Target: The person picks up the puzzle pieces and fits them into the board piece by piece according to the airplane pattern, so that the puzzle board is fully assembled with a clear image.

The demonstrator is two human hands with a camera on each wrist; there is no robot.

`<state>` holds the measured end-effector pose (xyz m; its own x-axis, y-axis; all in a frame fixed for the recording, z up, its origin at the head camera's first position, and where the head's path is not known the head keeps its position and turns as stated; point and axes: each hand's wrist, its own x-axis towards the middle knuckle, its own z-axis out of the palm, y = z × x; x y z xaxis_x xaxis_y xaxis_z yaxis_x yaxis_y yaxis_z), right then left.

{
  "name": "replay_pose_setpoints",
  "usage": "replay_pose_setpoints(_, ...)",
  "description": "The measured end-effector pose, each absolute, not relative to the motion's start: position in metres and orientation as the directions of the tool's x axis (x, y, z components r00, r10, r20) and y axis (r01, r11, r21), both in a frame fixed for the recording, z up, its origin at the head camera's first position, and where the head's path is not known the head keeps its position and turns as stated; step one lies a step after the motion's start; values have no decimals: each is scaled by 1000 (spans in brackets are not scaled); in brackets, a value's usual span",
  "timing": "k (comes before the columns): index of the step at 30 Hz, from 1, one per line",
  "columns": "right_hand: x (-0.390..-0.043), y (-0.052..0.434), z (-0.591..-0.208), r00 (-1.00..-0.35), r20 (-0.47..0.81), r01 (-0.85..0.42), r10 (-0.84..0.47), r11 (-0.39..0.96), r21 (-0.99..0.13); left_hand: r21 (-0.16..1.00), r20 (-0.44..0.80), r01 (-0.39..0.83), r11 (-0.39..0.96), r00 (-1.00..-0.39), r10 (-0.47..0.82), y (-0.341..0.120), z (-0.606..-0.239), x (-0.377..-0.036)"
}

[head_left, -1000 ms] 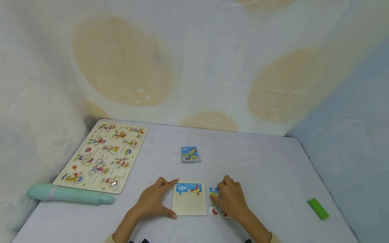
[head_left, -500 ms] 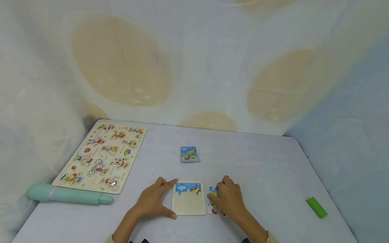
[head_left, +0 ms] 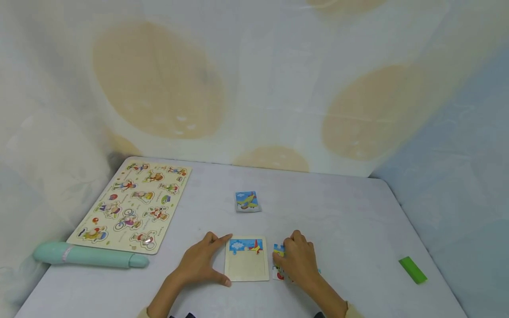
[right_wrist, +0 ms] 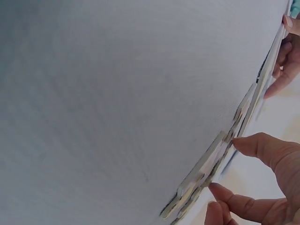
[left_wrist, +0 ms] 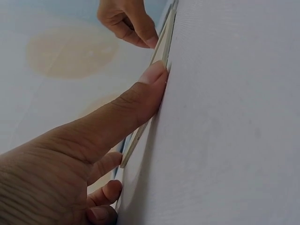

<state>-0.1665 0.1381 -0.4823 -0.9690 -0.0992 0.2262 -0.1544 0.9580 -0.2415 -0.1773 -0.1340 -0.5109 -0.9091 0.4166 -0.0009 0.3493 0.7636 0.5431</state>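
A small square wooden puzzle board (head_left: pixel 246 267) lies before me, its top row filled with blue-sky pieces, one showing a red and yellow shape. My left hand (head_left: pixel 200 260) holds its left side, thumb at the near corner and index finger at the far one. In the left wrist view the thumb (left_wrist: pixel 152 75) presses on the near edge. Right of the board, my right hand (head_left: pixel 299 260) pinches a puzzle piece (right_wrist: pixel 220 161) between thumb and fingertip. Beside it lie a blue-and-yellow piece (head_left: pixel 279 248) and a white-and-red piece (head_left: pixel 278 274). The palm hides other pieces.
Behind the board sits a small packet with an airplane picture (head_left: pixel 247 201). A large peg puzzle (head_left: pixel 135 205) and a mint-green tube-shaped item (head_left: pixel 91 256) lie at left. At far right is a green block (head_left: pixel 413 270). Patterned cloth (head_left: pixel 274 88) rises around the table.
The piece under my right hand has turned slightly; a teal edge now shows right of the wrist, and the red bit below the palm has mostly gone under it. The left hand stays put.
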Motion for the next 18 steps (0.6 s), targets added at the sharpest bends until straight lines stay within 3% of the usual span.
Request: replay_pose_setpoints(18,-159,127,-474,-952,275,-211,-137,941,-263,546,3,350,761,-909,417,-134,-510,-177)
